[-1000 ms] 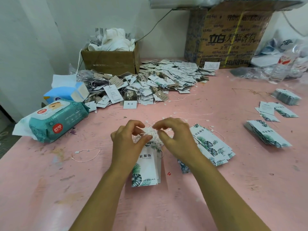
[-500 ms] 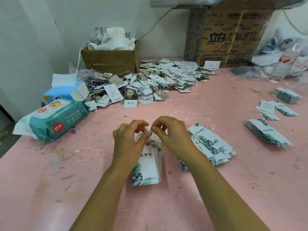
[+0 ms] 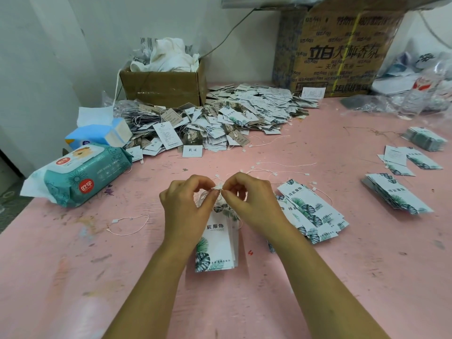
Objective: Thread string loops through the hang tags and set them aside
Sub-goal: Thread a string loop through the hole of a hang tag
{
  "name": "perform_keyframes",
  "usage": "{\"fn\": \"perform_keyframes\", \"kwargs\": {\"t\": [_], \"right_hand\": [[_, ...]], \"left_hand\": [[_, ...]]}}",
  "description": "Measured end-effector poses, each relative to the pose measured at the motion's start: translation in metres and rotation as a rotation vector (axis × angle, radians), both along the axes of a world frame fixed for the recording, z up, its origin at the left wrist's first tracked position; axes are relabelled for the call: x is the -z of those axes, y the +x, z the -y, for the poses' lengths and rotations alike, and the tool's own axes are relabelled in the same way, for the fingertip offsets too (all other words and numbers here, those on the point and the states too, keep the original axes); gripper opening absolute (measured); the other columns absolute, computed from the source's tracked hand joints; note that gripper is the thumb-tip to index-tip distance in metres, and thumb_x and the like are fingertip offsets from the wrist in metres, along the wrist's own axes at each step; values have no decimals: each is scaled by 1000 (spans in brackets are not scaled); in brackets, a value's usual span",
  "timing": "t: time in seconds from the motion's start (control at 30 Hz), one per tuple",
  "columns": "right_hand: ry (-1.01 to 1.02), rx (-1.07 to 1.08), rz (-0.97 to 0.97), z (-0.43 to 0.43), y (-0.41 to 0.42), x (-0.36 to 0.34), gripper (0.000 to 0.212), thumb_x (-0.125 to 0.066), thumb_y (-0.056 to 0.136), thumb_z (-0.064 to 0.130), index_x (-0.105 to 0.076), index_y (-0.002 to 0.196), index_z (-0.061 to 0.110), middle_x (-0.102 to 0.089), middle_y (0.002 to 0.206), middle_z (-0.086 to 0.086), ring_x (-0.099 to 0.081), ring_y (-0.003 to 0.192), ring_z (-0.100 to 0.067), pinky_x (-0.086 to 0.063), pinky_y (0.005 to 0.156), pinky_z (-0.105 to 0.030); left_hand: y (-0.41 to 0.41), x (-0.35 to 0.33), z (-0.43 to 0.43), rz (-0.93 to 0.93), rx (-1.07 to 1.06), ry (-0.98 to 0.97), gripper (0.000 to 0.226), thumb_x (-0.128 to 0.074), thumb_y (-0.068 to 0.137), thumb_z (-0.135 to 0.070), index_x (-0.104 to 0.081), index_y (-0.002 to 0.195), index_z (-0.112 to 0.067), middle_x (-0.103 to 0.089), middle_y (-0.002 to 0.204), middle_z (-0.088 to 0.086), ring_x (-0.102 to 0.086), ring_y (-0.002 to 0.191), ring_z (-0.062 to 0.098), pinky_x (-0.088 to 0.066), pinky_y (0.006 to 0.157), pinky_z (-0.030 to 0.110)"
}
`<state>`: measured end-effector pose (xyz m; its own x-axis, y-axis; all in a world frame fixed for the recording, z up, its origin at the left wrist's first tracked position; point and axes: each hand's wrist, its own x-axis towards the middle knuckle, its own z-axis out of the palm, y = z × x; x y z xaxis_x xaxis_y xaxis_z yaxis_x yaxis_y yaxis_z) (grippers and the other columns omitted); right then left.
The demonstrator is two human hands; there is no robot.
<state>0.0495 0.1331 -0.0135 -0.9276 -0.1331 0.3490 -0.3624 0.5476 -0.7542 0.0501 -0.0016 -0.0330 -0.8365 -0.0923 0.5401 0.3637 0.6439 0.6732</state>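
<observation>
Left hand (image 3: pixel 187 211), right hand (image 3: pixel 255 206), fingers (image 3: pixel 209 198) pinched on string (image 3: pixel 219 186) over tag stack (image 3: pixel 217 243), fanned tags (image 3: pixel 308 211) close right, wide tabletop (image 3: pixel 122 277) left

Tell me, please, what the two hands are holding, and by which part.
The left hand and right hand each pinch the white string bundle between thumb and forefinger, at the top end of the stack of hang tags.

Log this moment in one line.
phase: threading | left grip: pinches string loop | right grip: pinches string loop | tag stack: beneath both grips | fanned tags: right of stack
</observation>
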Motion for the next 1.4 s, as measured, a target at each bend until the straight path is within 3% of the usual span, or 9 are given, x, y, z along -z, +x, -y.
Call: {"fn": "perform_keyframes", "kwargs": {"t": [0.17, 0.33, 0.5, 0.57, 0.7, 0.9, 1.03, 1.3, 1.4], "right_hand": [[1, 2, -20, 0, 0, 1, 12, -65, 83, 19, -59, 73, 23, -52, 61, 19, -48, 61, 0, -42, 87, -51], [-30, 35, -35, 0, -2, 2, 21, -58, 91, 25, -62, 72, 16, -49, 57, 15, -46, 58, -5, -40, 82, -45], [-73, 7, -14, -2, -3, 2, 8, -63, 87, 19, -60, 95, 19, -57, 71, 12, -55, 70, -13, -46, 83, -41], [-54, -17, -7, -3, -3, 2, 16, -63, 87, 16, -66, 102, 16, -61, 77, 7, -56, 75, -13, -47, 83, -40], [-13, -21, -23, -3, -4, 3, 14, -66, 84, 14, -71, 98, 13, -67, 85, 1, -56, 78, -13, -45, 86, -43], [-29, 2, 1, -5, -6, 4, 4, -68, 81, 12, -68, 84, 15, -59, 73, 13, -52, 69, -1, -44, 73, -23], [-39, -5, 3, -4, -5, 4, 4, -68, 82, 13, -69, 85, 14, -60, 74, 11, -52, 69, 1, -41, 67, -13], [-116, -23, 49, -4, -5, 4, 11, -62, 87, 28, -68, 84, 19, -61, 76, 12, -52, 69, -1, -42, 63, -18], [-202, -23, 96, -3, -5, 4, 19, -57, 90, 31, -68, 85, 17, -65, 81, -2, -59, 78, -18, -46, 70, -33]], "left_hand": [[0, 0, 0, -14, 1, 6, 13, -73, 77, -17, -62, 82, -21, -50, 76, -29, -47, 87, 13, -18, 76, 24], [2, -4, -3, -35, 56, 7, 11, -74, 76, -13, -65, 81, -16, -51, 75, -28, -47, 84, 15, -33, 83, 40], [3, -5, -3, -45, 95, -4, 10, -73, 76, -9, -66, 81, -13, -50, 76, -28, -48, 85, 17, -39, 82, 50], [3, -4, -4, -52, 90, 13, 11, -73, 76, -7, -66, 81, -14, -49, 74, -29, -48, 84, 16, -39, 81, 48], [3, -3, -4, -39, 85, 70, 21, -72, 76, -3, -63, 79, -22, -54, 73, -34, -47, 83, 13, -39, 80, 40], [2, -1, -3, 25, 106, 133, 38, -72, 77, -5, -55, 76, -39, -55, 76, -20, -48, 83, -2, -31, 74, 3], [2, -1, -3, 68, 122, 186, 32, -70, 77, -4, -57, 77, -33, -59, 80, -12, -50, 84, 0, -32, 72, 4], [3, -3, -4, 60, 146, 208, 31, -71, 79, -8, -54, 77, -34, -59, 80, -13, -51, 84, 7, -36, 71, 9], [4, -4, -4, 58, 162, 215, 29, -71, 78, -7, -55, 78, -32, -59, 80, -13, -51, 82, 4, -35, 72, 7]]}}
